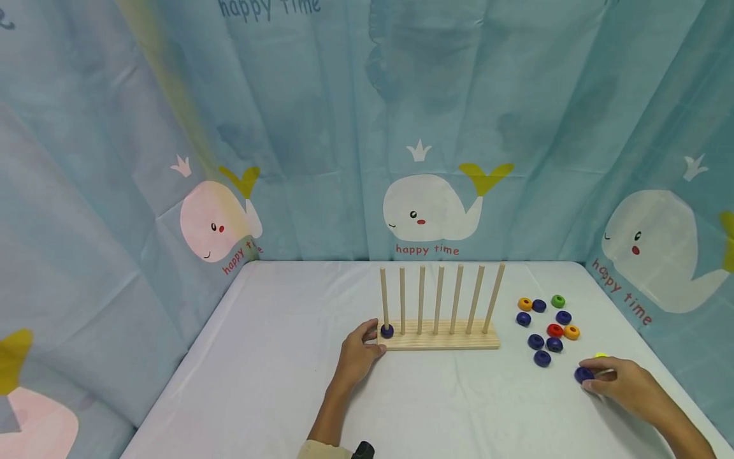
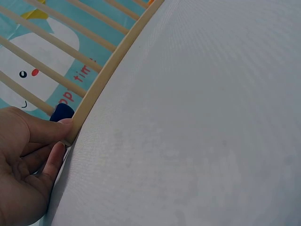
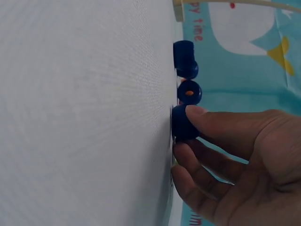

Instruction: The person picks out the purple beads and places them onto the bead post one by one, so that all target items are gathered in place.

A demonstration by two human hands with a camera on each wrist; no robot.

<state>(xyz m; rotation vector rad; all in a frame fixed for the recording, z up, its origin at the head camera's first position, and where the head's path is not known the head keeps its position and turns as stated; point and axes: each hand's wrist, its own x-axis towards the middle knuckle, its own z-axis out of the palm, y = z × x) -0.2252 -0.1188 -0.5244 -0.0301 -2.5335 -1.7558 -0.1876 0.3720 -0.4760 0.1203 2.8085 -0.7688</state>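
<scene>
A wooden base (image 1: 441,343) carries a row of several upright pegs, and one blue bead (image 1: 387,331) sits at the foot of the leftmost peg. My left hand (image 1: 358,357) grips the base's left end, thumb on the near side; the left wrist view shows the fingers (image 2: 52,129) at the corner of the base. Over at the right, my right hand (image 1: 625,386) pinches a blue bead (image 1: 583,375) between thumb and fingers, at or just above the tabletop. In the right wrist view the thumb lies against that bead (image 3: 183,123). A yellow bead (image 1: 601,355) is partly hidden behind this hand.
Several loose beads lie right of the base: blue ones (image 1: 541,358), a red one (image 1: 554,330), orange ones (image 1: 571,332) and a green one (image 1: 558,301). The white tabletop (image 1: 258,357) meets a blue whale-print curtain (image 1: 321,210) at the back and sides.
</scene>
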